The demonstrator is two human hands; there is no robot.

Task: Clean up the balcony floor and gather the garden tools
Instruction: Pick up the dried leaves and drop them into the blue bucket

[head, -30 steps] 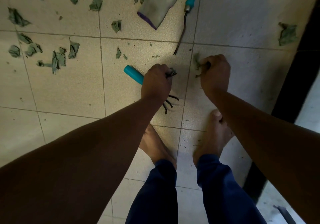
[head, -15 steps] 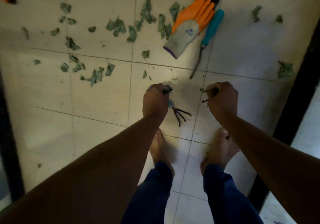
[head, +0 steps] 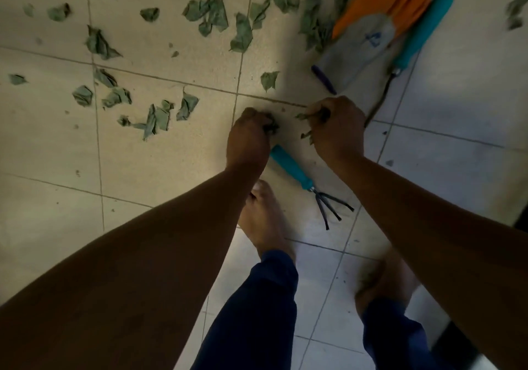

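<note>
Presently, leaf scraps are clamped in both fists, left hand (head: 248, 138) nearest the hand rake (head: 297, 173), handle angled toward it.

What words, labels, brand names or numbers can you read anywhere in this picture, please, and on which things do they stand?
Blue mark on the grey back of the glove: a logo or short word, too blurred to read.
Two teal-handled tools, the hand rake and the one beside the glove: no text visible.
Nothing else bears writing.

floor tiles (head: 160, 152): matt, speckled; rake (head: 297, 174): metal tines; glove (head: 368, 35): cloth
</note>
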